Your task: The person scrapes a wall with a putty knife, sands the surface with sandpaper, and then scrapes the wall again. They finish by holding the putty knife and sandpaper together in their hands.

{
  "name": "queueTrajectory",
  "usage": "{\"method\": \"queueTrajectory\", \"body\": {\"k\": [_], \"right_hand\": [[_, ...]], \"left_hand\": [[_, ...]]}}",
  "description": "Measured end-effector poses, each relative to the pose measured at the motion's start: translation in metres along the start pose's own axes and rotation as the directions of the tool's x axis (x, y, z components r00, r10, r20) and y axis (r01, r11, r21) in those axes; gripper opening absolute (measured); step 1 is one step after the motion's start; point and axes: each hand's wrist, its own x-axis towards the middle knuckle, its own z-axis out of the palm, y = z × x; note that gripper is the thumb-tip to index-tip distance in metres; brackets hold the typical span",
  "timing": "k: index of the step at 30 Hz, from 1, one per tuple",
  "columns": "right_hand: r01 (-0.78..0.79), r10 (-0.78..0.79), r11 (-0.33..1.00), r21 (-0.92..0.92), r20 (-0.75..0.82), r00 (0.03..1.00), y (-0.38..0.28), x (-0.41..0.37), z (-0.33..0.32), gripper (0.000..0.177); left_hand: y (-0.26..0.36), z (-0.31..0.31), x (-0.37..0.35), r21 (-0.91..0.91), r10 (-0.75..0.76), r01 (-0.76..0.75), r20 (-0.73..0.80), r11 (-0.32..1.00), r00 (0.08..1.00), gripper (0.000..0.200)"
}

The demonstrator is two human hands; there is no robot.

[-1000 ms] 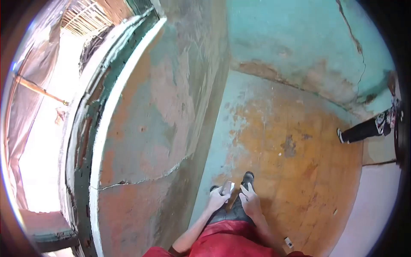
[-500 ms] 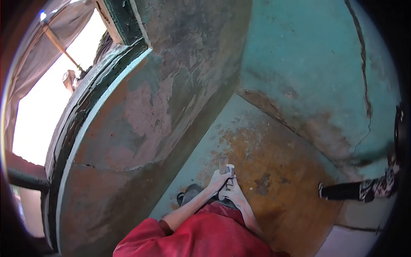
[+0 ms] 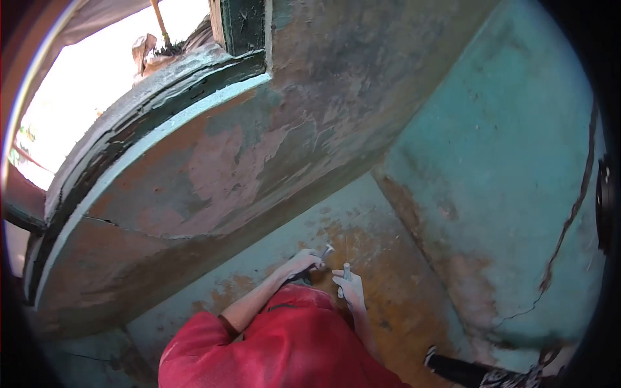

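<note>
My left hand is closed around a short tool with a pale, T-shaped end pointing up and away from me. To its right, my right hand grips a scraper by its grey handle, its thin blade upright and seen edge-on. A gap separates the two hands in front of my red shirt. Both look dusted with whitish powder. Below them is the worn, orange-brown floor.
A wall with peeling paint rises at the left under a window ledge. At the right stands a cracked turquoise wall. Another person's leg in black shows at the lower right.
My hands were together and have moved apart, each now with its own tool. The view has turned, bringing the window-side wall across more of the picture; the other person's leg sits lower.
</note>
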Motion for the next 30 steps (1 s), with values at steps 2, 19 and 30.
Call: {"method": "queueTrajectory", "body": {"k": [2, 19, 30], "right_hand": [[0.041, -0.037, 0.998, 0.048, -0.076, 0.996, -0.014, 0.020, -0.012, 0.034], [0.450, -0.032, 0.764, -0.462, 0.669, 0.743, -0.182, 0.158, 0.040, 0.024], [0.864, -0.091, 0.294, -0.408, 0.888, 0.450, -0.239, 0.240, 0.007, 0.029]], "left_hand": [[0.023, 0.014, 0.001, -0.147, -0.027, 0.015, -0.080, 0.989, 0.996, 0.024], [0.057, 0.023, 0.010, -0.070, 0.105, -0.246, -0.767, 0.967, 0.632, 0.029], [0.154, 0.110, 0.147, 0.172, 0.194, 0.092, -0.895, 0.981, -0.401, 0.029]]}}
